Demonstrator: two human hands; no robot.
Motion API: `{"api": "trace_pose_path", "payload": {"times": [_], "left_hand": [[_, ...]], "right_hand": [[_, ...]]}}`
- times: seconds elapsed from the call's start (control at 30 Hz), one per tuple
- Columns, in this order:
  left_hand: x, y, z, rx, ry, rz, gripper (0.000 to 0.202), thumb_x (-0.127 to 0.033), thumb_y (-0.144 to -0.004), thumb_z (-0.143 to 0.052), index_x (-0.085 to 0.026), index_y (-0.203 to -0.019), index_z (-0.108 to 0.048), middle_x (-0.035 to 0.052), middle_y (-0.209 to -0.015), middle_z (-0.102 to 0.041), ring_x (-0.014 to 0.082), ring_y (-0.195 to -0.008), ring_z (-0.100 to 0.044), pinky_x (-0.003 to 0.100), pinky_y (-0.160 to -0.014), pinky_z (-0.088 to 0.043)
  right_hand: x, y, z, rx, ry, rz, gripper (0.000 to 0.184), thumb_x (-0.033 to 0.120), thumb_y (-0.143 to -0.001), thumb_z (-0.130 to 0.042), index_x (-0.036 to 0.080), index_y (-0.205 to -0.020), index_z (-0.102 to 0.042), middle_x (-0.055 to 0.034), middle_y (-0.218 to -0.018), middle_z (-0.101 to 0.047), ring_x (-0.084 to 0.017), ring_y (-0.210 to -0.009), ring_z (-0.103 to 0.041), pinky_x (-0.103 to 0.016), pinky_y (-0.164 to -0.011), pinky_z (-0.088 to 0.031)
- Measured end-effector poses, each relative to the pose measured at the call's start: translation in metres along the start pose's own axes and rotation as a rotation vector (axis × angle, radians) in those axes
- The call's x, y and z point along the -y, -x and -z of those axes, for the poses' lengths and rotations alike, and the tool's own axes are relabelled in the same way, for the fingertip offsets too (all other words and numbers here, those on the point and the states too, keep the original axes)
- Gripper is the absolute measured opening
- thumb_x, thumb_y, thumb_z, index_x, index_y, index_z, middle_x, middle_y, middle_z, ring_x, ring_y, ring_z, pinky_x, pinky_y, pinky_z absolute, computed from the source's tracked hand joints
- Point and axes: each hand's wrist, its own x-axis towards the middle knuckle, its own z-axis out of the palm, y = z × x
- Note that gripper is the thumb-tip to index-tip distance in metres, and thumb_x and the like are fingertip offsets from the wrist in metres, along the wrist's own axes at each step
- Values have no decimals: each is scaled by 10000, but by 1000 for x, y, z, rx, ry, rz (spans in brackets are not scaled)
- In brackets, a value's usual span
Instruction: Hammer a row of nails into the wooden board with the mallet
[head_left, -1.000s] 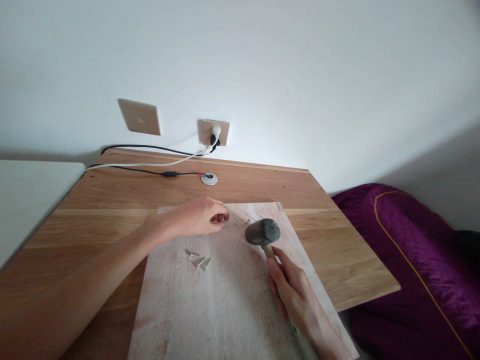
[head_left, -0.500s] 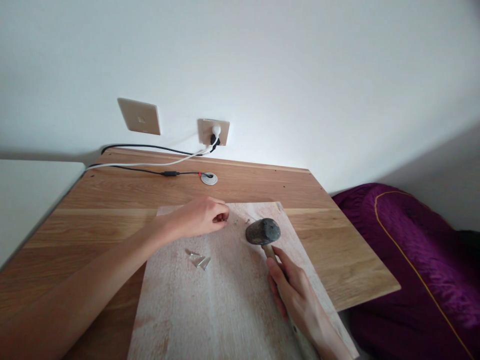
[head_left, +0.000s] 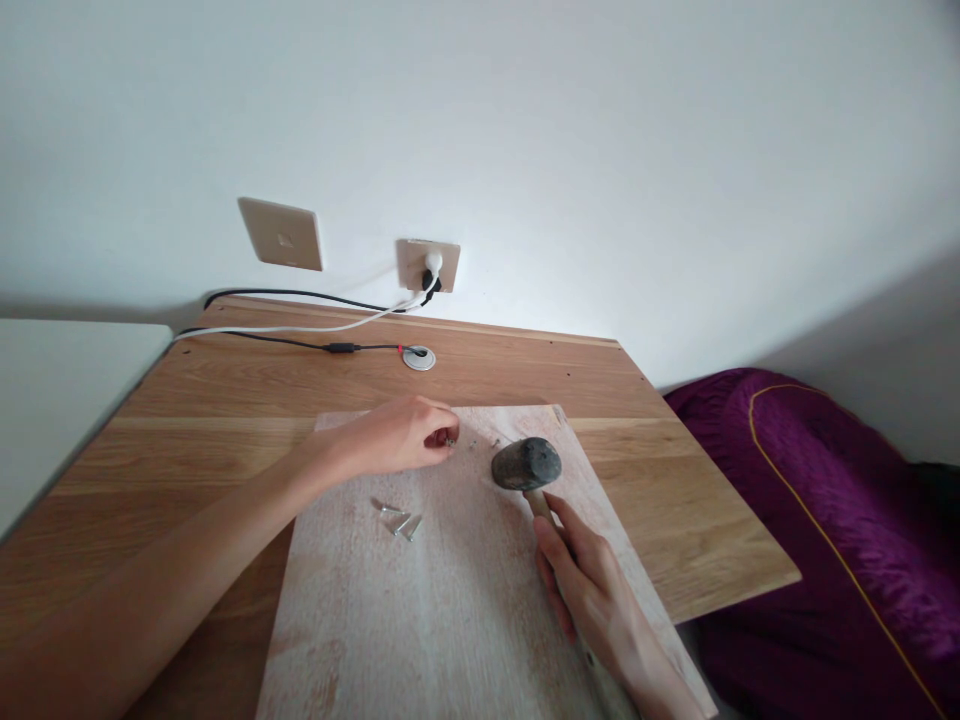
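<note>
My right hand (head_left: 592, 575) is wrapped round the handle of a rubber mallet (head_left: 526, 464), whose dark head hovers low over the right side of a pale wooden board (head_left: 450, 620). Near the board's far edge, my left hand (head_left: 409, 435) pinches a small silver nail (head_left: 451, 442); most of it is hidden by the fingers. Between that hand and the mallet, two small nails stick up from the board, one of them (head_left: 496, 443) just behind the mallet head. Several loose silver nails (head_left: 401, 522) lie on the board below my left wrist.
The board rests on a wooden desk (head_left: 697, 500) against a white wall. Black and white cables run along the back to a wall socket (head_left: 427, 265), past a round cable grommet (head_left: 418, 358). Purple fabric (head_left: 840, 560) lies right of the desk, a white surface (head_left: 75, 400) left.
My left fingers have shifted very slightly, and the nail between them shows a bit more. The mallet and right hand have stayed in place.
</note>
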Motion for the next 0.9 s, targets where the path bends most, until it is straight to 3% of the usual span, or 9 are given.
{"api": "trace_pose_path", "payload": {"times": [0.13,0.5,0.9], "left_hand": [[6,0,-3,-26,-33,31,173,-210,-883,-806,-181,-775,-673,-13,-766,-680,139,-669,-607,264,-634,-367],[1,-1,-5,-9,-30,-10,228,-27,-853,-648,-180,-689,-610,-35,-687,-616,116,-623,-564,258,-631,-349],[4,-2,-8,-24,-84,0,166,-86,-884,-752,-179,-770,-677,5,-782,-708,164,-731,-653,265,-667,-396]], "right_hand": [[0,1,0,13,3,-22,593,694,-1074,-394,168,-1249,-605,106,-498,-469,-109,-375,-437,-206,-382,-325],[-3,-1,1,10,12,-11,582,676,-1087,-398,163,-1258,-613,104,-507,-462,-108,-392,-432,-213,-404,-332],[1,1,0,-1,-12,-26,596,702,-1068,-419,179,-1264,-628,97,-506,-475,-111,-372,-432,-212,-372,-321]]}}
